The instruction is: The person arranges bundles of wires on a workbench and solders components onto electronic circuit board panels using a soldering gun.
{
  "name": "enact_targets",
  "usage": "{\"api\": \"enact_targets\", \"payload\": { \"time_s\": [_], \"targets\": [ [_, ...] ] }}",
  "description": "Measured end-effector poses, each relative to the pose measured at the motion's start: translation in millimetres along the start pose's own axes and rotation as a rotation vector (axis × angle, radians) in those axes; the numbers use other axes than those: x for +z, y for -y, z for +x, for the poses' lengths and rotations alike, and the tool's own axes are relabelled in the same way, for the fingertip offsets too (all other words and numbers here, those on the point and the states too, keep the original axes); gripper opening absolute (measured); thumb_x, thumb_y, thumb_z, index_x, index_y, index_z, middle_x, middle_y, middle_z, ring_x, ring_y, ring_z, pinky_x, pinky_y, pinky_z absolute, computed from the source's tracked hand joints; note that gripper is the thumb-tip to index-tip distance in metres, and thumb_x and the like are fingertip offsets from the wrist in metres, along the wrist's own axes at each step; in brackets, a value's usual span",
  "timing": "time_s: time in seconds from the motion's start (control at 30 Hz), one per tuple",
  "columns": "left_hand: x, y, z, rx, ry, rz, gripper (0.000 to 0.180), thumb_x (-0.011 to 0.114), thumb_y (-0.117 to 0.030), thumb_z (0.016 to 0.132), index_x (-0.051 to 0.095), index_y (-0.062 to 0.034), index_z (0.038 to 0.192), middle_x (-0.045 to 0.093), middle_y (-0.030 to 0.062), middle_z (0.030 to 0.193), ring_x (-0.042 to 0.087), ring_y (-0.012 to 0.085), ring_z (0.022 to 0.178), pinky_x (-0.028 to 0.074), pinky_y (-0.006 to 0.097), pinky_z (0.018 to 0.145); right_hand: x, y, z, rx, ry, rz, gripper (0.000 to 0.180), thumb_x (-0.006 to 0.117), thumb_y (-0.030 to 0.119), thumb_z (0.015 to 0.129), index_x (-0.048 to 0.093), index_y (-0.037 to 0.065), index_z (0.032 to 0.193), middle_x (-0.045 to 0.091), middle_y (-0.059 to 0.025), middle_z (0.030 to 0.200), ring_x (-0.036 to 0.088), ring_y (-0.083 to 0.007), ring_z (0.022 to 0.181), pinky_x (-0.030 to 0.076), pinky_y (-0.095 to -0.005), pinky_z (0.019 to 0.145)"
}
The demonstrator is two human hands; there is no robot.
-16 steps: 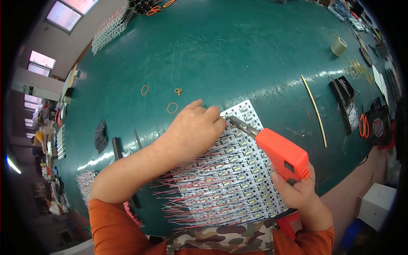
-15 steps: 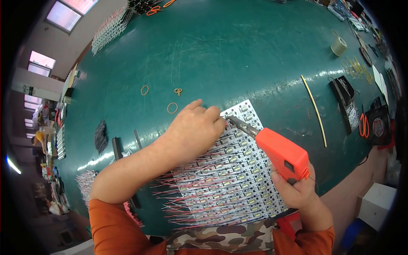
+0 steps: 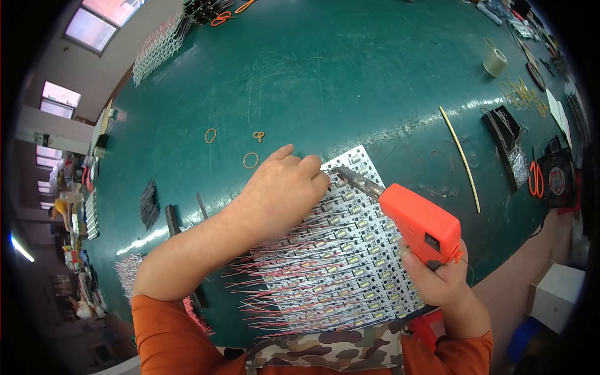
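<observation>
A white sheet of circuit boards (image 3: pixel 359 154) lies on the table in front of me, set with several rows of small components. Red and white wires (image 3: pixel 259 290) run across it and stick out past its left side. My right hand (image 3: pixel 440 280) is wrapped round the handle of an orange-red soldering gun (image 3: pixel 420 219). The gun's metal tip rests at the far left part of the sheet, close to my left fingertips. My left hand (image 3: pixel 281 184) is closed in a pinch there, over the sheet's far left edge; its fingers hide what they hold.
Rubber bands (image 3: pixel 250 160) lie beyond my left hand. Left are a dark wire bundle (image 3: pixel 149 205) and more wires (image 3: pixel 127 272). Rightward are a yellow stick (image 3: pixel 461 159), a black tray (image 3: pixel 502 147), orange-handled scissors (image 3: pixel 535 179), a black fan-like device (image 3: pixel 556 178) and a spool (image 3: pixel 495 62).
The soldering gun and my right hand have shifted very slightly to the right. My left hand stays pinched at the same spot on the sheet. The whole view has moved a little.
</observation>
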State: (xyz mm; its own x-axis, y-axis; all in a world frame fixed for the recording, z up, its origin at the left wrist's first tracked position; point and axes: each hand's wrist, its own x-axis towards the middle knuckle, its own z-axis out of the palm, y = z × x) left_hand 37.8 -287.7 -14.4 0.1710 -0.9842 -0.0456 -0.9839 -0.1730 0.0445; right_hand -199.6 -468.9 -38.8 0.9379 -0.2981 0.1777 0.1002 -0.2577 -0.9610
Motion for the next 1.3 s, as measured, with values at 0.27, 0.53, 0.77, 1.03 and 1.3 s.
{"api": "enact_targets", "payload": {
  "time_s": [0.27,0.53,0.77,1.03,1.3],
  "targets": [
    [0,-1,0,0.010,-0.014,0.012,0.012,0.058,-0.007,0.080,0.065,-0.0035,0.089,0.060,0.0130,0.089,0.066,0.0308,0.088,0.046,0.053,0.103,2,0,-1,-0.019,-0.015,-0.043,0.041,0.071,0.004,0.083,0.059,-0.004,0.121,0.066,-0.0158,0.106,0.068,-0.0254,0.085,0.052,-0.0325,0.076],
    [-4,0,-7,-0.078,-0.073,-0.075,0.013,0.060,-0.006,0.078,0.064,-0.0035,0.090,0.058,0.0121,0.091,0.062,0.0315,0.089,0.049,0.047,0.088,-5,7,-14,0.115,0.011,0.062,0.043,0.064,-0.001,0.085,0.055,-0.007,0.127,0.068,-0.0120,0.108,0.063,-0.0150,0.096,0.049,-0.0309,0.088],
    [-6,-11,-9,0.011,-0.144,0.027,0.021,0.061,-0.008,0.077,0.066,-0.0064,0.097,0.058,0.0083,0.086,0.062,0.0285,0.088,0.050,0.051,0.097,-6,12,-24,0.076,0.002,0.060,0.038,0.063,-0.001,0.085,0.057,-0.008,0.122,0.068,-0.0102,0.102,0.061,-0.0119,0.087,0.048,-0.0291,0.083],
    [9,-18,-11,0.043,-0.143,0.007,0.021,0.061,-0.010,0.079,0.066,-0.0061,0.098,0.059,0.0078,0.085,0.063,0.0269,0.090,0.047,0.054,0.103,-1,13,-20,0.151,-0.025,0.114,0.035,0.062,-0.002,0.085,0.059,-0.008,0.120,0.068,-0.0112,0.103,0.063,-0.0140,0.090,0.049,-0.0300,0.084],
    [7,-17,-8,0.049,-0.135,0.012,0.010,0.060,-0.010,0.080,0.067,-0.0049,0.085,0.059,0.0094,0.082,0.064,0.0276,0.084,0.048,0.055,0.098,-2,5,-18,0.029,0.051,-0.025,0.047,0.069,0.003,0.084,0.053,-0.007,0.127,0.067,-0.0173,0.111,0.069,-0.0244,0.093,0.052,-0.0331,0.085]
  ]
}}
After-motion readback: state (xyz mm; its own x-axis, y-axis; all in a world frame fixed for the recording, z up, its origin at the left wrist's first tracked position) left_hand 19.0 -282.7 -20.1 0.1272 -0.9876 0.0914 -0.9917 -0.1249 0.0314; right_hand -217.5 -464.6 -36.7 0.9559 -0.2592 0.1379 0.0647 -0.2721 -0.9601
